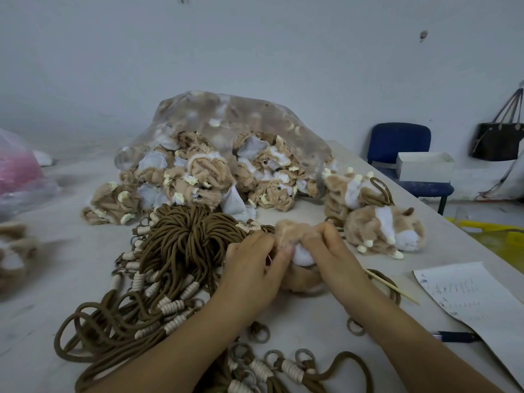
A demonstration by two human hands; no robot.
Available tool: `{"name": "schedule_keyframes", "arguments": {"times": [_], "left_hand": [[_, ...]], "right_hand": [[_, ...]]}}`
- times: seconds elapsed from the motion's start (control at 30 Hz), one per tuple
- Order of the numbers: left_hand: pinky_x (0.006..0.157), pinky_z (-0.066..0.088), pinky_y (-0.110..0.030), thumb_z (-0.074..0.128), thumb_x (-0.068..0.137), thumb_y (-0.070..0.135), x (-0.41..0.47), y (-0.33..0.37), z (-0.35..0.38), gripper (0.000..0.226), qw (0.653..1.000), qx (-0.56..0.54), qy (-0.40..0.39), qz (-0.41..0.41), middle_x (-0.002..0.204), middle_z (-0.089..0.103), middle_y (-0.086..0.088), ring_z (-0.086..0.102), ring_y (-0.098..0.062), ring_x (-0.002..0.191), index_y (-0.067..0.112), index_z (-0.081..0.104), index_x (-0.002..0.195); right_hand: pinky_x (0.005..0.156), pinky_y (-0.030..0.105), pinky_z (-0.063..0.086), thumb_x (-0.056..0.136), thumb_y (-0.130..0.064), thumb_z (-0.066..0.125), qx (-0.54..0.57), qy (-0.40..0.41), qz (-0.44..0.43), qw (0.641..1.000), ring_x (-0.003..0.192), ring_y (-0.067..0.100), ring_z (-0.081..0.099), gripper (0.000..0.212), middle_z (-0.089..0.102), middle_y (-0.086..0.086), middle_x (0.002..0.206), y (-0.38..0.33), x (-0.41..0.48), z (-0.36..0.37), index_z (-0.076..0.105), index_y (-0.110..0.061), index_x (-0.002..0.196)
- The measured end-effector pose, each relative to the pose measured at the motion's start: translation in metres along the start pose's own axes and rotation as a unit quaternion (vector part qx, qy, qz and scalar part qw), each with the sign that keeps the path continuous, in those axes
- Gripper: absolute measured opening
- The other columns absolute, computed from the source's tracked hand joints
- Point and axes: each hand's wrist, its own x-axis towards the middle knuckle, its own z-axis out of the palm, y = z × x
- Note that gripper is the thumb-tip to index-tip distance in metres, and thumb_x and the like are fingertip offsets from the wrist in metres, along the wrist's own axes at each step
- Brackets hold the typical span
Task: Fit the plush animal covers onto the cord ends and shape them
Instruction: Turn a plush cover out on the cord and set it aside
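Note:
Both my hands hold one tan-and-white plush cover (292, 236) just above the table's middle. My left hand (255, 265) pinches its left side, and my right hand (331, 256) grips its right side with curled fingers. A white patch of the cover shows between my thumbs. A big bundle of brown cords (181, 251) with cream-wrapped ends lies to the left of my hands. More cord ends with metal rings (272, 364) lie near the front edge. Finished plush animals (382, 231) lie to the right.
A clear plastic bag (226, 131) spills unfitted plush covers (198, 177) at the back of the table. A thin wooden stick (394, 287), a written paper sheet (470, 302) and a pen (453, 336) lie at right. A blue chair (402, 143) with a white box (422, 165) stands beyond.

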Motion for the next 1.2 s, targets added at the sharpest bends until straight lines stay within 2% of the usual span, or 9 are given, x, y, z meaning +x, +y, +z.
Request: {"name": "schedule_keyframes", "arguments": {"times": [0.13,0.2,0.5,0.6,0.7,0.8,0.93,1.1,1.2], "left_hand": [[0.07,0.033,-0.032,0.049,0.096,0.033,0.003,-0.002,-0.003,0.031,0.995,-0.065,0.035,-0.061,0.068,0.047,0.012,0.044,-0.001,0.064,0.031,0.04,0.067],[0.07,0.033,-0.032,0.049,0.098,0.03,0.003,-0.001,-0.005,0.034,0.995,-0.071,0.04,-0.057,0.067,0.046,0.012,0.044,-0.002,0.063,0.031,0.038,0.066],[0.074,0.032,-0.029,0.042,0.096,0.025,-0.001,0.009,-0.003,0.023,0.981,0.07,0.014,0.183,0.085,0.055,0.006,0.05,-0.013,0.081,0.016,0.06,0.085],[0.073,0.039,-0.028,0.04,0.095,0.034,-0.002,0.007,-0.006,0.022,0.994,-0.016,0.007,0.111,0.083,0.051,0.014,0.05,-0.008,0.079,0.023,0.052,0.08],[0.062,0.041,-0.021,0.044,0.097,0.038,0.0,0.001,-0.008,0.028,0.991,-0.129,0.023,-0.029,0.074,0.052,0.008,0.05,-0.007,0.069,0.024,0.05,0.074],[0.067,0.047,-0.036,0.047,0.097,0.034,0.003,-0.003,-0.007,0.031,0.979,-0.17,0.015,-0.11,0.08,0.059,-0.008,0.056,-0.019,0.073,0.008,0.056,0.084],[0.064,0.045,-0.033,0.046,0.096,0.039,0.003,0.0,-0.011,0.036,0.98,-0.174,0.033,-0.091,0.074,0.056,-0.005,0.051,-0.014,0.065,0.009,0.054,0.078],[0.05,0.034,-0.018,0.051,0.096,0.037,0.004,0.0,-0.009,0.039,0.984,-0.15,0.04,-0.085,0.059,0.049,0.005,0.043,-0.003,0.055,0.013,0.051,0.065],[0.05,0.035,-0.024,0.048,0.093,0.043,0.006,0.0,-0.011,0.045,0.987,-0.137,0.053,-0.061,0.059,0.052,0.0,0.045,-0.011,0.054,0.008,0.052,0.066]], "right_hand": [[0.053,0.012,0.045,0.072,-0.065,0.06,-0.041,-0.084,-0.044,0.995,0.071,-0.006,0.059,0.028,0.062,-0.02,0.083,0.0,-0.006,0.003,0.045,-0.049,0.089],[0.055,0.01,0.044,0.081,-0.055,0.063,-0.077,-0.056,-0.07,0.993,0.071,-0.005,0.058,0.022,0.061,-0.013,0.083,0.0,-0.005,0.003,0.046,-0.045,0.092],[0.062,0.022,0.034,0.093,-0.032,0.05,-0.224,0.068,-0.105,0.967,0.08,0.013,0.047,0.014,0.049,-0.004,0.089,0.003,0.004,0.005,0.041,-0.022,0.088],[0.063,0.014,0.034,0.088,-0.032,0.057,-0.227,0.052,-0.144,0.962,0.079,0.003,0.044,0.018,0.046,-0.01,0.088,0.004,0.003,0.002,0.04,-0.028,0.087],[0.059,0.005,0.038,0.077,-0.065,0.054,-0.123,-0.007,-0.09,0.988,0.071,-0.007,0.05,0.027,0.055,-0.019,0.08,0.0,-0.001,-0.004,0.043,-0.04,0.085],[0.059,0.01,0.039,0.078,-0.078,0.039,-0.088,-0.032,-0.039,0.995,0.067,-0.002,0.05,0.052,0.054,-0.009,0.079,0.005,0.0,-0.009,0.05,-0.028,0.083],[0.056,0.012,0.036,0.084,-0.065,0.036,-0.079,0.009,-0.079,0.994,0.06,0.001,0.045,0.053,0.048,-0.003,0.07,-0.001,0.001,-0.01,0.048,-0.014,0.076],[0.065,0.02,0.038,0.092,-0.062,0.032,-0.122,0.093,-0.161,0.975,0.074,0.009,0.05,0.055,0.052,-0.001,0.077,-0.008,0.001,-0.008,0.053,-0.012,0.08],[0.064,0.019,0.034,0.1,-0.049,0.028,-0.163,0.132,-0.203,0.956,0.072,0.007,0.046,0.044,0.046,-0.004,0.075,-0.007,0.003,-0.005,0.046,-0.017,0.076]]}}
